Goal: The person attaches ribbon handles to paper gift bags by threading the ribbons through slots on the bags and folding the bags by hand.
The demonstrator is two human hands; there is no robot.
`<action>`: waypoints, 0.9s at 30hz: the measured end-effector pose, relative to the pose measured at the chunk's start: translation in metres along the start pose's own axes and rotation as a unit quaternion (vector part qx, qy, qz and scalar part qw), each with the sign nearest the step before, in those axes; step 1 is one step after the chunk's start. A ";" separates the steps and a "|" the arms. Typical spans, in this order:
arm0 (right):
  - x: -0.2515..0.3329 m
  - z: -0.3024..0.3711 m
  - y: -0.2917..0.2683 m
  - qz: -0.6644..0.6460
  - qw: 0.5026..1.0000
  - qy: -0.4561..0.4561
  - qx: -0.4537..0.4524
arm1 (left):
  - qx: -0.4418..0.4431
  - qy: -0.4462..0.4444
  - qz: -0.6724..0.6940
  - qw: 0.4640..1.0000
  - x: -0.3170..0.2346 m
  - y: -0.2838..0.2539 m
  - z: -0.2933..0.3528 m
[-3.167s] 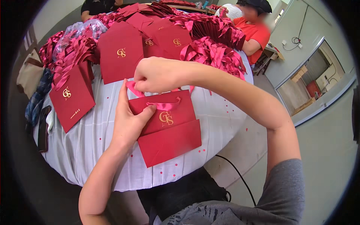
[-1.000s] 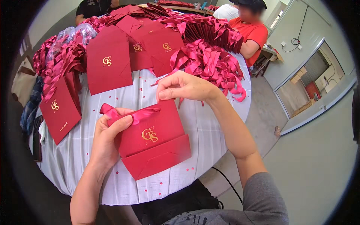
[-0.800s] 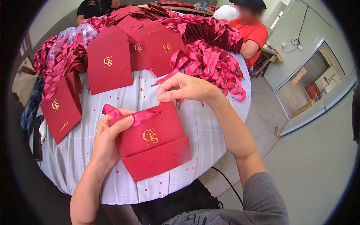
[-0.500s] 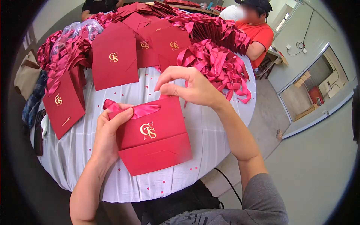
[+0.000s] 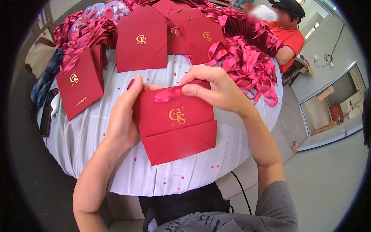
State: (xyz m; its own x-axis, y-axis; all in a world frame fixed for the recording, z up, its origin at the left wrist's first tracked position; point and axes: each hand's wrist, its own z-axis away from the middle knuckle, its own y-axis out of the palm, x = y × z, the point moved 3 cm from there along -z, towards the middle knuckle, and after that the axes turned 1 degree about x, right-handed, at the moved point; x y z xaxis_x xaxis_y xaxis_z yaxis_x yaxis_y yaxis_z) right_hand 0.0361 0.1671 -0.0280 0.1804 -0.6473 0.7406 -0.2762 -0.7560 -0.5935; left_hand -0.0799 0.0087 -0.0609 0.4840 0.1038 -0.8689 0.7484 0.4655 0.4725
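Your red paper bag (image 5: pixel 158 123) is matte and flat-sided, with a creased base flap folded across its lower front and a gold emblem; it sits between your hands above the near part of the white-clothed counter (image 5: pixel 85 143). A glossy satin ribbon (image 5: pixel 168 94) loops at its top. Your right grip (image 5: pixel 218 91), wrist arched, pinches that ribbon between thumb and curled fingers. Your left grip (image 5: pixel 125 108) cups the left edge, thumb upright, fingers behind; whether it is closed there, I cannot tell.

Workshop, round table (image 5: pixel 127 179) under pale cloth, stacked red paper bags (image 5: pixel 141 52), heaped ribbons (image 5: pixel 251 67), co-worker (image 5: pixel 288 36) alongside
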 end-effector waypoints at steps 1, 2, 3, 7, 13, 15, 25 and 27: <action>-0.005 -0.001 0.001 -0.014 1.000 -0.010 -0.010 | -0.038 -0.012 0.005 0.999 0.000 -0.001 -0.002; -0.006 -0.002 0.000 -0.017 1.000 -0.010 -0.008 | -0.076 -0.024 0.010 0.997 -0.001 -0.004 -0.003; -0.007 -0.001 -0.002 -0.028 0.999 0.009 -0.023 | -0.079 -0.025 0.009 0.997 -0.003 -0.007 -0.004; -0.007 -0.001 -0.005 -0.024 0.997 0.025 -0.062 | -0.038 0.085 -0.237 0.967 -0.022 -0.026 -0.011; 0.005 -0.001 0.005 0.071 0.994 -0.070 -0.054 | 0.005 0.104 -0.136 0.985 -0.023 -0.016 -0.007; 0.007 0.000 0.011 0.155 0.971 -0.160 -0.085 | 0.041 0.095 -0.102 0.989 -0.017 -0.014 -0.010; -0.027 0.005 -0.012 0.174 0.946 0.259 -0.084 | -0.010 0.126 -0.134 0.983 -0.007 -0.014 -0.014; -0.028 0.007 -0.016 0.155 0.945 0.273 -0.094 | -0.022 0.123 -0.124 0.984 -0.006 -0.013 -0.015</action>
State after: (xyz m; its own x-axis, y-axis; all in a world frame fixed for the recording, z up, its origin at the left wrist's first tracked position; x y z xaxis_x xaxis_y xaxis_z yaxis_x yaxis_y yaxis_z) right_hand 0.0422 0.1968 -0.0416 -0.4359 -0.6487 0.6238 -0.4087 -0.4748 -0.7794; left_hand -0.0987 0.0151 -0.0638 0.1611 0.1889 -0.9687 0.8066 0.5403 0.2395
